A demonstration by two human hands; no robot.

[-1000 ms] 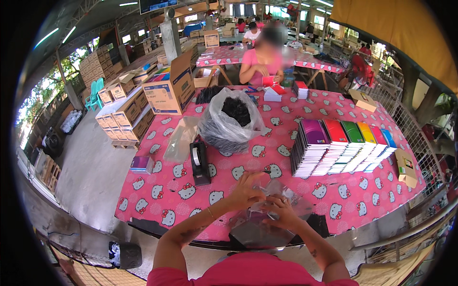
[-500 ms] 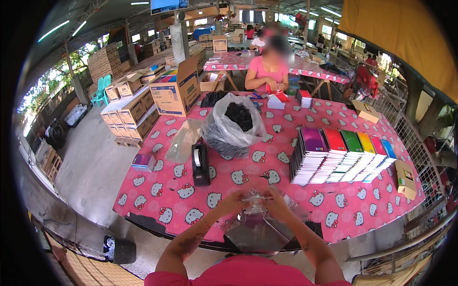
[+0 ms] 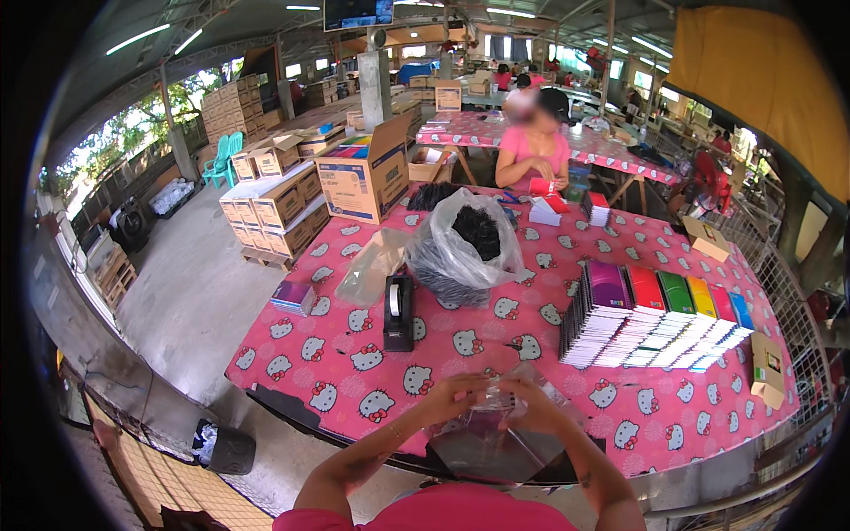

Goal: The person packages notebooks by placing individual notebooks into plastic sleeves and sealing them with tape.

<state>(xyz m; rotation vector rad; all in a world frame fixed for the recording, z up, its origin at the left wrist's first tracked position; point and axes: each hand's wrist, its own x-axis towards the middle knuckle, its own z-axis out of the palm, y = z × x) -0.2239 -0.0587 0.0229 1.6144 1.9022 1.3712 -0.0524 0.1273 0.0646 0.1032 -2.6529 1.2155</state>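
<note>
Clear plastic bag [image 3: 496, 442] sits pinched between the fingers of our left hand [image 3: 456, 398] and right hand [image 3: 531, 409], above the pink surface [image 3: 354, 354].

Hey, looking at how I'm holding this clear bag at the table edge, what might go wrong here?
Both your left hand and right hand hold the clear plastic bag where it hangs past the table edge, so anything that slips out would likely fall to the floor. The fanned stacks of coloured booklets lean sideways and could slide if bumped.
</note>
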